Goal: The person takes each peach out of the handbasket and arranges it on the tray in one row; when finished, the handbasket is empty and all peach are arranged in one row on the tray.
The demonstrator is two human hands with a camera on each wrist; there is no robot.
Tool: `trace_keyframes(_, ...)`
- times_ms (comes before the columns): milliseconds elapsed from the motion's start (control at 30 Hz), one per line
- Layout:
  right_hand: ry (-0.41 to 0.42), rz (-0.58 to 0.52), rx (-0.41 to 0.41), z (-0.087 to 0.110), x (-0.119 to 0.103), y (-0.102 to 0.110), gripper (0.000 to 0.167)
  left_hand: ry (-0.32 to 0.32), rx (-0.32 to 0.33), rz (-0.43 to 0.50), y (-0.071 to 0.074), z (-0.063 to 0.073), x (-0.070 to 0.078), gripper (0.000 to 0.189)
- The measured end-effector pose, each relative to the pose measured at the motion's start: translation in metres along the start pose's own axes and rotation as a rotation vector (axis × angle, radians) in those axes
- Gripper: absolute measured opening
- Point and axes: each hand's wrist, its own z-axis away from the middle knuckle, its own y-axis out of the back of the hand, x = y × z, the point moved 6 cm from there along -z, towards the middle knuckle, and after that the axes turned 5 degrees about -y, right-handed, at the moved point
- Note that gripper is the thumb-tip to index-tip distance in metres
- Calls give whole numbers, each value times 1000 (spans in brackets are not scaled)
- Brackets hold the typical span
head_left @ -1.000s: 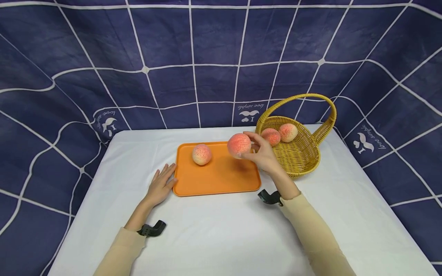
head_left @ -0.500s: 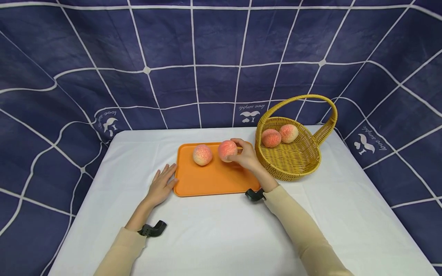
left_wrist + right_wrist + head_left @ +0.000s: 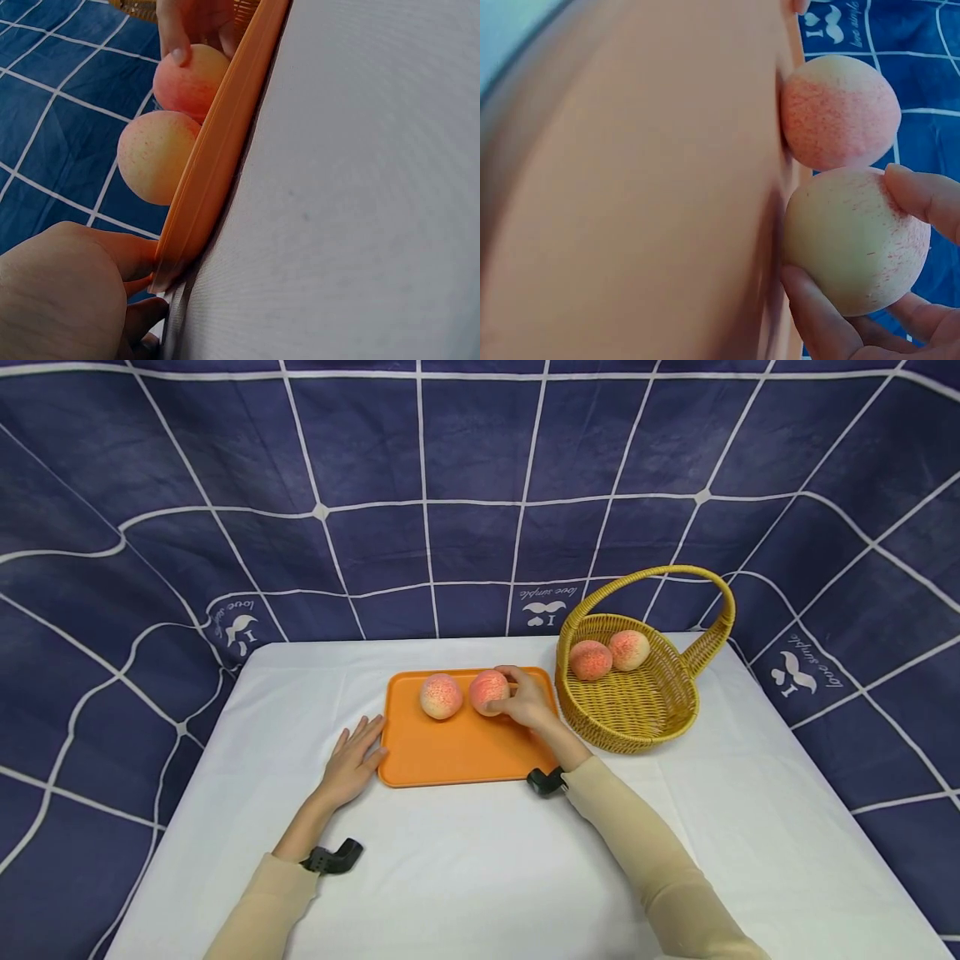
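Observation:
My right hand [image 3: 529, 702] grips a pink-and-cream peach [image 3: 486, 691] between thumb and fingers over the orange tray [image 3: 457, 753]. In the right wrist view this peach [image 3: 851, 244] sits low at the tray's surface, right beside a second peach [image 3: 841, 112]. The second peach [image 3: 441, 697] rests on the tray's back left part. My left hand [image 3: 351, 766] lies with fingers extended on the white table by the tray's left edge. Its thumb meets the rim in the left wrist view, where the hand [image 3: 67, 292] partly hides its other fingers.
A yellow wicker basket [image 3: 604, 733] with a tall arched handle [image 3: 654, 571] stands right of the tray. Inside lie a redder peach [image 3: 590, 660] and a paler peach [image 3: 629, 650]. A blue checked cloth [image 3: 480, 543] hangs behind the white table [image 3: 450, 860].
My right hand has carried its peach left and down from near the basket to beside the other peach on the tray. The left hand has stayed in place.

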Motion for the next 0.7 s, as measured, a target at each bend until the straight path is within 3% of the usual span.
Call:
trace_keyframes(367,14,100,-6,-4,-2,-4,72,10,-14,-1,0,-1,-1,55)
trace_keyframes(700,-2,119,-9,-6,0,-6,75,0,-3,5,-1,0,-1,55)
